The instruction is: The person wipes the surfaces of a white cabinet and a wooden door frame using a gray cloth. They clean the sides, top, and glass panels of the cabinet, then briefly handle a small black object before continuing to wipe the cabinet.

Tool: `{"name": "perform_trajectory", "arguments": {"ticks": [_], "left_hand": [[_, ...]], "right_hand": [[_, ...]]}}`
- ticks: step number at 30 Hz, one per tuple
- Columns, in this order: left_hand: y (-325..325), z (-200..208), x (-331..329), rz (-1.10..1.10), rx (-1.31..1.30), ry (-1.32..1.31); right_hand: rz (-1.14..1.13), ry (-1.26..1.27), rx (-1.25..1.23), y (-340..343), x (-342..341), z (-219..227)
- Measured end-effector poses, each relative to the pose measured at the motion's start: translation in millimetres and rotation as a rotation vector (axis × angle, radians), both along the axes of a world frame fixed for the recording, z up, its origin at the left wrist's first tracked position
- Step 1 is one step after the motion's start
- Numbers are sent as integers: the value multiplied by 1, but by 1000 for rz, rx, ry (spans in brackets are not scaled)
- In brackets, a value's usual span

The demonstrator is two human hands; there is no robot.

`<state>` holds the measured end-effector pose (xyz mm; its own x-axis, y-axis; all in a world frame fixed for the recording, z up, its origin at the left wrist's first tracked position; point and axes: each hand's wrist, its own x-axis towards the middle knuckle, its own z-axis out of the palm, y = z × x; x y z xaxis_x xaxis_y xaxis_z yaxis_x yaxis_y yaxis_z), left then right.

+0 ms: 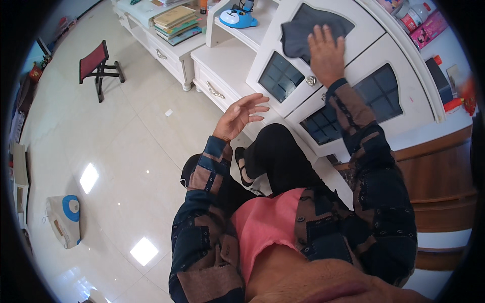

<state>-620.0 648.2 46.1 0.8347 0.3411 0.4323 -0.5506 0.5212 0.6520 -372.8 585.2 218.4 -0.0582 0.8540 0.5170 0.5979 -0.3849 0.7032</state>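
Against the upper glass pane of a white cabinet door (293, 86), a dark grey cloth (295, 38) is held by my right hand (326, 53). The fingers of that hand lie stretched over the cloth, pressing it to the door. Cloth and hand cover much of the pane. A round metal knob (310, 80) sits just below the hand. My left hand (242, 116) is raised over my knee, in front of the low drawer unit (222, 76). Its fingers are apart, with nothing in them.
A second glazed door (353, 108) is beside the first. A blue animal-shaped item (237, 18) sits on the open shelf, and books (177, 22) are stacked farther left. On the tiled floor stand a red folding stool (98, 65) and a white-and-blue bag-like object (64, 221).
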Motion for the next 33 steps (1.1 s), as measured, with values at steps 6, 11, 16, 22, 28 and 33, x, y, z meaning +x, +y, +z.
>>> {"name": "perform_trajectory", "arguments": {"ticks": [6,11,16,22,28,33], "left_hand": [[4,0,-13,41,19,34],[2,1,-17,35,20,42],[2,1,-15,31,41,90],[3,2,-15,42,34,99],[4,2,-13,19,18,109],[4,0,0,-27,27,104]], "right_hand": [[15,29,-333,9,-6,-32],[42,-40,-192,29,0,17],[-29,-112,-118,45,-6,26],[69,-67,-461,33,-3,-3],[222,-70,-76,41,5,54],[372,-109,55,55,13,73]]}}
